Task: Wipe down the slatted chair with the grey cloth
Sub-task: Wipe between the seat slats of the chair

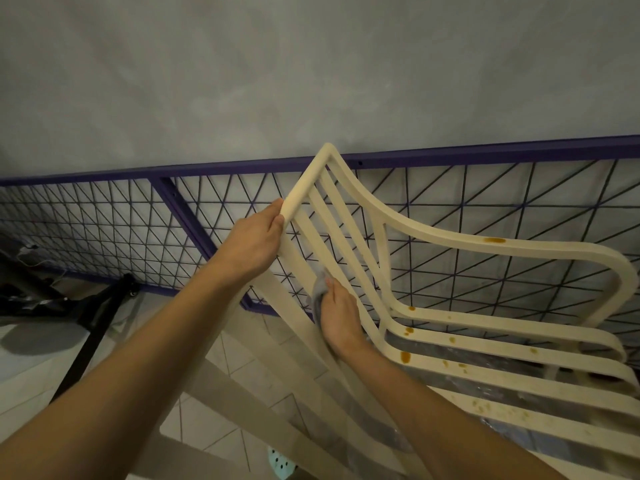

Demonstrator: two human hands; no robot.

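- The chair stands before the fence; the cloth is gripped by the right hand and pressed to a lower back slat.
- The top rail is clasped by the left hand.
- Back-slat wiping is judged in hand; firm strokes are next called for on the seat stains.
- Room behind is narrowed by the fence.

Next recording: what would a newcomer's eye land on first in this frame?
The cream slatted chair fills the right half, its seat slats and armrest spotted with orange-brown stains. The left hand grips the top of its back while the right hand holds a grey cloth against a back slat. Behind runs a purple mesh fence.
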